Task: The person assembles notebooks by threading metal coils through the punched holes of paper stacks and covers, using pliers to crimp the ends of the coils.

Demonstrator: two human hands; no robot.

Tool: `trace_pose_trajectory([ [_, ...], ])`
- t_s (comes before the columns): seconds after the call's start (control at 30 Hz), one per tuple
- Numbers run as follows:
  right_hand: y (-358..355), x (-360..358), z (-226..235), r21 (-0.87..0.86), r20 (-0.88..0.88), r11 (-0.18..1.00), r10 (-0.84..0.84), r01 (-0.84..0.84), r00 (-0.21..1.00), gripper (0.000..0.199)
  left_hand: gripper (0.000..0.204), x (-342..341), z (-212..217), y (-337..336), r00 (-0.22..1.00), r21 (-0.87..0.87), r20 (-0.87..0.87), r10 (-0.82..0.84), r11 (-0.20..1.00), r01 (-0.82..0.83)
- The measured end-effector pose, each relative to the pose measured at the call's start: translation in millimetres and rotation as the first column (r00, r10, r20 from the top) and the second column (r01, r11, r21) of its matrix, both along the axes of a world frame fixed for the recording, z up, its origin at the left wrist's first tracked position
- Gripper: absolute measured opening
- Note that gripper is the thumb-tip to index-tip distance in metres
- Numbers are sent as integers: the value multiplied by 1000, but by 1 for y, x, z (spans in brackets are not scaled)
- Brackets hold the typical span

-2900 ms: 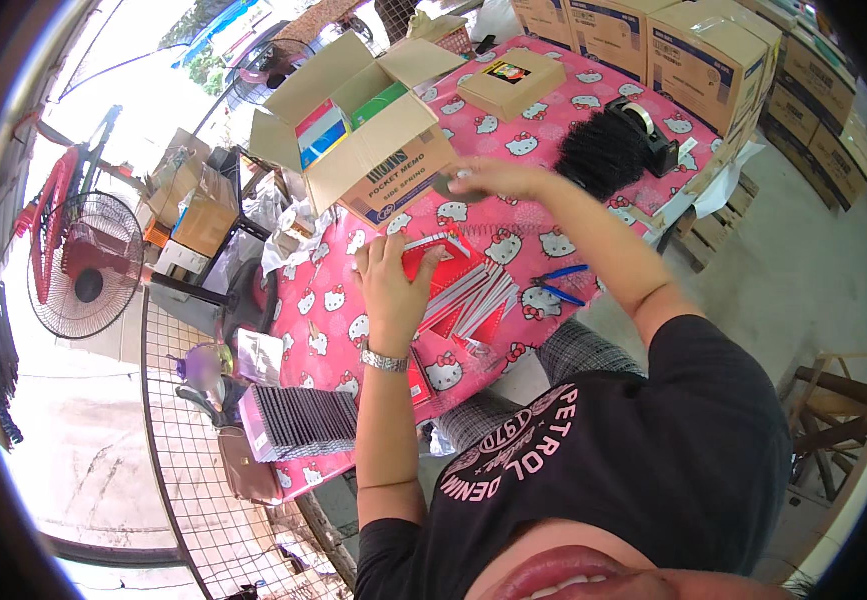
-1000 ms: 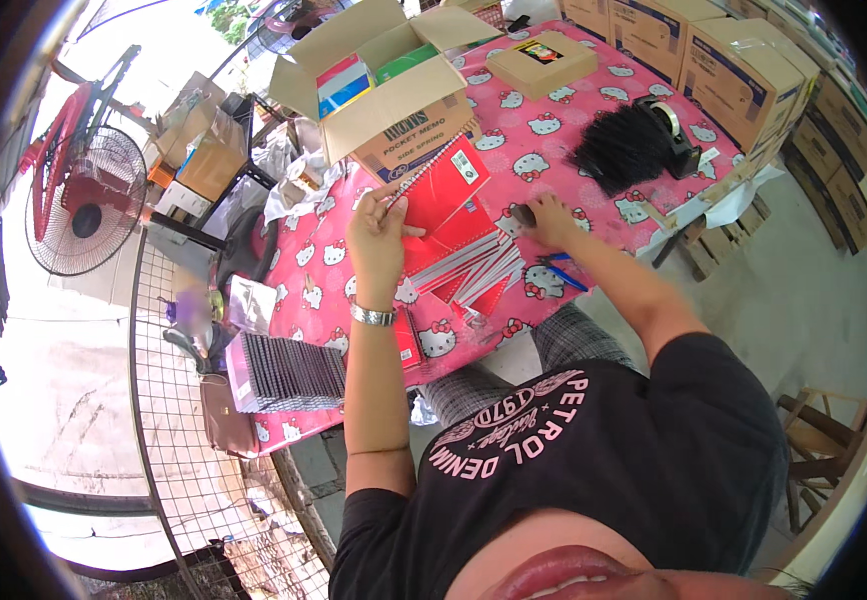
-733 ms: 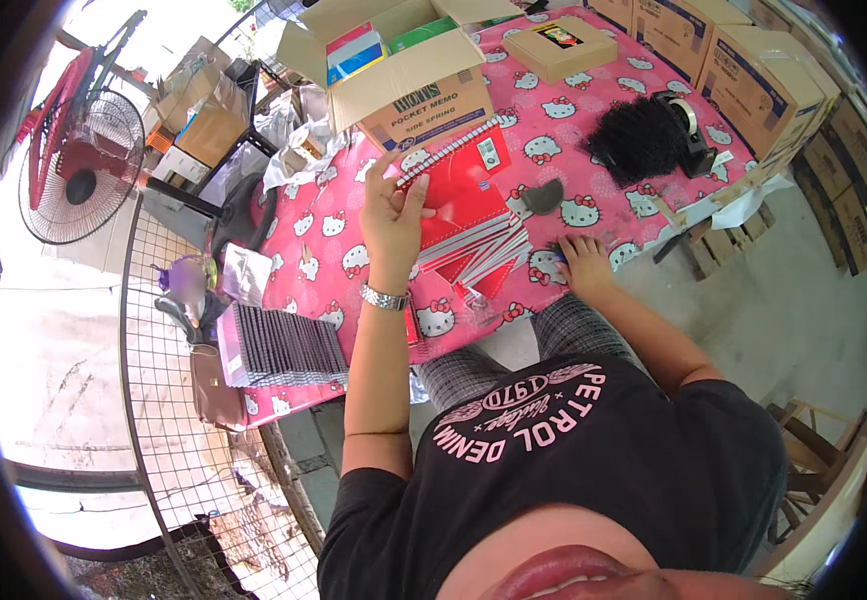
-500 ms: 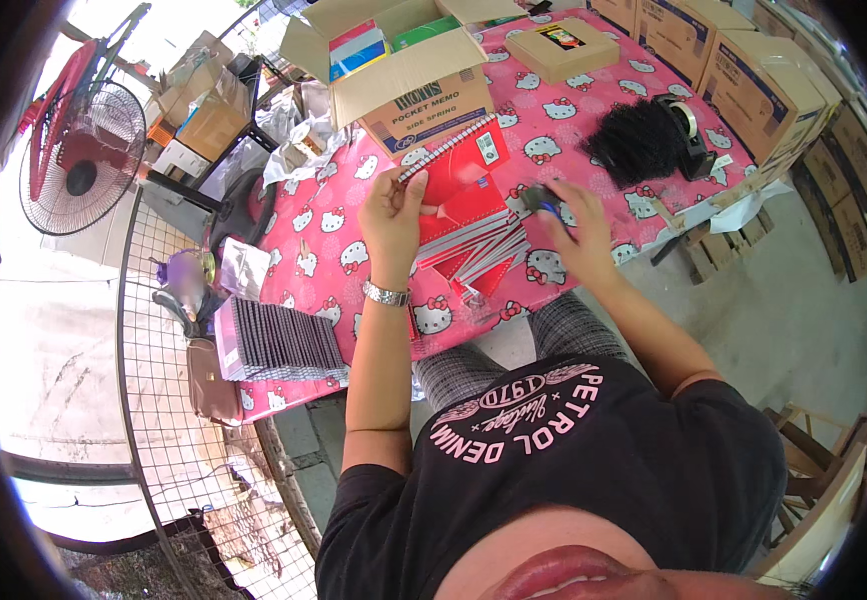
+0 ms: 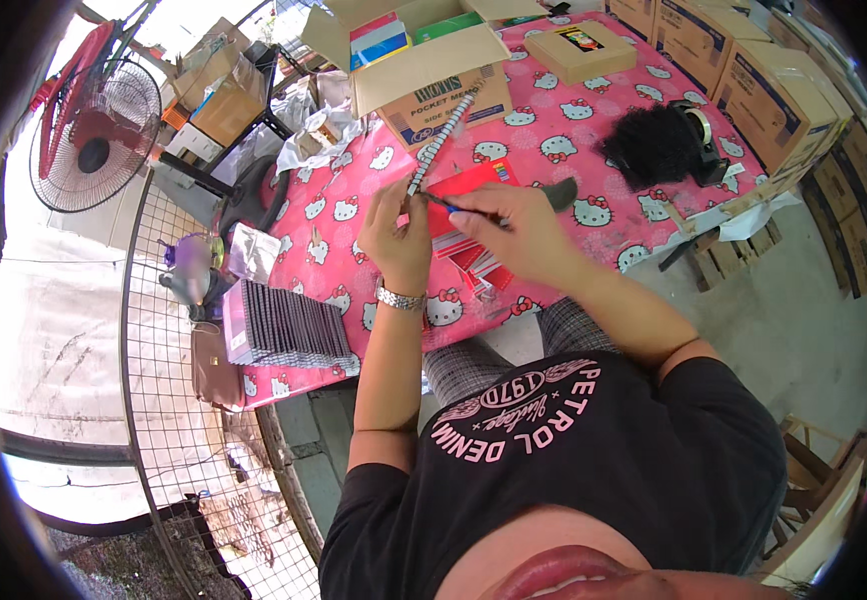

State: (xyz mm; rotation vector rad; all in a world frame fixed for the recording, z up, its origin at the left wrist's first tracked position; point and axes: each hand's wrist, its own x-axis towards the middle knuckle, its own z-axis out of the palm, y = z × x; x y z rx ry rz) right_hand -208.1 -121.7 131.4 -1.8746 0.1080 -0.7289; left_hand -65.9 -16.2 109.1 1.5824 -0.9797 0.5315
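The left hand (image 5: 401,235) gripped one already coiled notepad (image 5: 443,143), the right hand (image 5: 522,228) gripped pliers (image 5: 438,201) near its lower end, and the red pads (image 5: 472,178) on the desk (image 5: 524,140) seemingly lacked coils.

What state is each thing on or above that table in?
Spiral notebook: held in the left hand.
Blue-handled pliers: in the right hand, tip by the notebook's spiral edge.
Red notebooks: loosely fanned.
Dark-edged stack: neatly lined up.
Big carton: flaps open, books inside.
Flat brown box: closed.
Tape dispenser: loaded with a roll.
Black wiry bundle: heaped.
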Motion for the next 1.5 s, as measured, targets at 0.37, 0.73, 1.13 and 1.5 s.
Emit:
trace_pose_trajectory([
  [0.37, -85, -30, -49, 7, 53, 944, -329, 330, 943, 37, 11, 52, -20, 102, 942, -43, -284, 182, 979, -202],
  [0.73, -127, -36, -224, -563, -359, 809, -423, 168, 832, 41, 20, 104, -95, 139, 832, 657, -239, 501, 714, -242],
  [1.13, -283, -29, -258, -916, -235, 356, -848, 183, 476, 30, 28, 32, -233, 191, 621, 368, -605, 499, 866, -337],
  [1.5, -298, -39, -243, -845, -395, 509, -800, 163, 451, 22, 27, 12, -110, 94, 917, 264, 35, 398, 881, -392],
])
